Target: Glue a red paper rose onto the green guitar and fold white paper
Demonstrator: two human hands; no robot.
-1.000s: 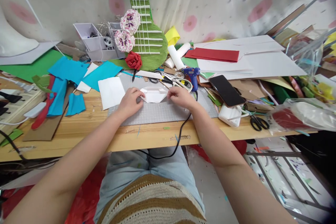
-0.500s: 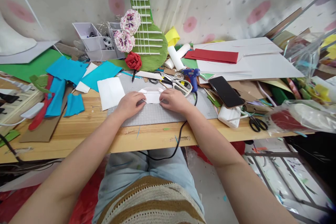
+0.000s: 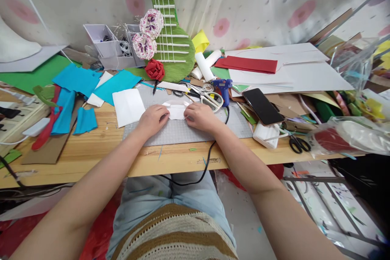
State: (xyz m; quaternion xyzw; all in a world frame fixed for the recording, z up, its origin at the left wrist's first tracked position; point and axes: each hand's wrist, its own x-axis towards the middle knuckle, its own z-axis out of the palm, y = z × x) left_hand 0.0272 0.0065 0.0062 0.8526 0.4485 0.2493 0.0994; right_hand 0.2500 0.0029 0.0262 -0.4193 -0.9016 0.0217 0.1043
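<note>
A small folded piece of white paper point(image 3: 177, 113) lies on the grey cutting mat point(image 3: 195, 133), a raised flap along its far edge. My left hand point(image 3: 153, 119) grips its left end, fingers closed. At the right end, my right hand point(image 3: 199, 116) pinches it in the same way. Just beyond the right hand are white-handled scissors point(image 3: 212, 100) and a blue glue gun point(image 3: 224, 90), its black cord running off the table edge. To the left of the mat, partly over it, rests a white square sheet point(image 3: 128, 107).
A green guitar-shaped panel point(image 3: 179, 55) with paper flowers stands at the back. Blue crepe pieces point(image 3: 87, 120) lie left. On the right are a black phone point(image 3: 262, 106), a red folded strip point(image 3: 246, 65), white boards point(image 3: 313, 75) and black-handled scissors point(image 3: 299, 144).
The hands have barely moved and still hold both ends of the white paper. Its near side now looks slightly flatter and more spread. The camera view has shifted very slightly.
</note>
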